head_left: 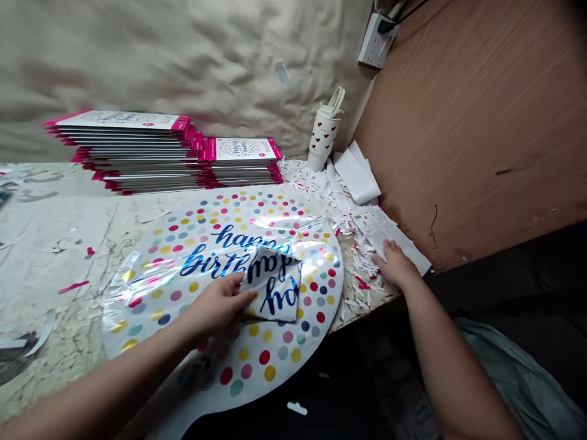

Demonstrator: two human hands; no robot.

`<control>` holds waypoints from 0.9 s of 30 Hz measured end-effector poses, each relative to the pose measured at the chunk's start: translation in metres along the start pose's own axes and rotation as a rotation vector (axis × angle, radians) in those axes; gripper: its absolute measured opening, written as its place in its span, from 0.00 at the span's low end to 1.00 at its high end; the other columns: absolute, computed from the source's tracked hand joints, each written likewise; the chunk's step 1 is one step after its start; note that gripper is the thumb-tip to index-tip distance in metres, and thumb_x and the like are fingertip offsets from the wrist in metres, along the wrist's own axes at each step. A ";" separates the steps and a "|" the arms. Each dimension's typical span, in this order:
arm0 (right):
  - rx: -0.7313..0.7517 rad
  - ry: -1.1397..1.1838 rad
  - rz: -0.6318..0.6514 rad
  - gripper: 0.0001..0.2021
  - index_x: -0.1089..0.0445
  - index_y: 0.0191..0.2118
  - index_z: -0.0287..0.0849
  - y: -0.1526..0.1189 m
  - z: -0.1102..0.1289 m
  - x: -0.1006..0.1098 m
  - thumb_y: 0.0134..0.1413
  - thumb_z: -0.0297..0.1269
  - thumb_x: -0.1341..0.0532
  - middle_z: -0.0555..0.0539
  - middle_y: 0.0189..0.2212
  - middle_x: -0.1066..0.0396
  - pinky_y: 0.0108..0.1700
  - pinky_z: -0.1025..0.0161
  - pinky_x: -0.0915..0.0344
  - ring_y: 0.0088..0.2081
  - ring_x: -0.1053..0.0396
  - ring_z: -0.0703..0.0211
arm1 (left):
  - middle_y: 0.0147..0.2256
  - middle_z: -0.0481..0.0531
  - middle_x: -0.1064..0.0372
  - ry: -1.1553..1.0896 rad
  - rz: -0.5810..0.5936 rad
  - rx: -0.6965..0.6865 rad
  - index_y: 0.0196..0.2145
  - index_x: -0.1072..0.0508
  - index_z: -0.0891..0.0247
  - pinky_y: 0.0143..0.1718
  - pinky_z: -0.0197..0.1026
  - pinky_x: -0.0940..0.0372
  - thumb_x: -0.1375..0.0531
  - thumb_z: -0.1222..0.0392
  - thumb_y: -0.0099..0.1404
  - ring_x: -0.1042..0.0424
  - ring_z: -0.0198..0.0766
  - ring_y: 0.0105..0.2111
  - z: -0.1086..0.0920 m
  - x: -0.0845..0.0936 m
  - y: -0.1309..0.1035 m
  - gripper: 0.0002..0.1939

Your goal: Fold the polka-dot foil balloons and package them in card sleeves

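Observation:
A large flat round balloon with coloured dots and blue "happy birthday" lettering lies on the table and hangs over its front edge. On top of it is a small folded balloon with blue lettering; my left hand pinches its left edge between thumb and fingers. At the right, my right hand rests by white printed papers among paper shreds, its fingertips at the sheets' near edge. Whether those fingers grip a sheet is unclear.
Pink-edged packages stand in a tall stack and a lower stack along the wall. A white cup with hearts is behind the shreds. A brown board borders the right side, with a power strip above.

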State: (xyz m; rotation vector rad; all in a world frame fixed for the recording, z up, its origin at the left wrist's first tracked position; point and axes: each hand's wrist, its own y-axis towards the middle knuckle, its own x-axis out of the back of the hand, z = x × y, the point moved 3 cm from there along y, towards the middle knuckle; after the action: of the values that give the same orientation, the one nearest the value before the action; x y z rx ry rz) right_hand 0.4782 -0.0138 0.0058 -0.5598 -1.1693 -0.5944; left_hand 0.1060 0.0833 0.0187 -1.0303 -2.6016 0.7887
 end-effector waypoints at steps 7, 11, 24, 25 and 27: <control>-0.084 -0.141 -0.085 0.18 0.31 0.49 0.36 -0.002 -0.004 0.049 0.56 0.33 0.50 0.32 0.43 0.29 0.46 0.50 0.38 0.46 0.32 0.40 | 0.26 0.48 0.30 0.363 0.080 -0.194 0.32 0.32 0.63 0.27 0.37 0.38 0.45 0.54 0.56 0.30 0.40 0.29 -0.004 -0.041 0.020 0.11; 0.162 -0.054 -0.519 0.24 0.44 0.60 0.33 -0.038 0.052 0.067 0.58 0.30 0.55 0.30 0.49 0.33 0.48 0.45 0.39 0.48 0.33 0.40 | 0.28 0.48 0.32 0.583 0.125 -0.362 0.31 0.32 0.63 0.30 0.36 0.39 0.49 0.63 0.57 0.32 0.38 0.30 -0.012 -0.052 -0.007 0.07; 0.783 0.718 1.384 0.31 0.33 0.51 0.37 -0.122 0.180 -0.031 0.43 0.53 0.37 0.42 0.45 0.28 0.48 0.56 0.35 0.47 0.31 0.48 | 0.30 0.48 0.28 0.709 0.111 -0.402 0.36 0.28 0.59 0.28 0.33 0.39 0.49 0.60 0.63 0.30 0.37 0.29 -0.027 0.008 -0.076 0.10; 0.719 0.720 1.382 0.30 0.31 0.48 0.36 -0.119 0.179 -0.033 0.39 0.49 0.33 0.43 0.42 0.26 0.46 0.57 0.34 0.44 0.29 0.49 | 0.33 0.49 0.27 0.668 0.043 -0.427 0.39 0.28 0.59 0.32 0.34 0.37 0.50 0.58 0.64 0.29 0.39 0.33 -0.025 0.017 -0.066 0.12; 0.520 0.805 1.271 0.23 0.28 0.41 0.36 -0.108 0.175 -0.042 0.36 0.42 0.31 0.44 0.37 0.25 0.44 0.58 0.32 0.40 0.27 0.53 | 0.46 0.52 0.30 0.639 -0.110 -0.493 0.48 0.31 0.58 0.45 0.40 0.38 0.51 0.53 0.65 0.32 0.44 0.46 -0.014 0.033 -0.052 0.17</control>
State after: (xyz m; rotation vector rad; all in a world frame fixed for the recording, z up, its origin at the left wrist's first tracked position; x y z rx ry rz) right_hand 0.2748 0.0330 0.0275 -0.4295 -0.0388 0.5577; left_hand 0.0586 0.0798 0.0597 -1.0210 -2.2756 -0.2148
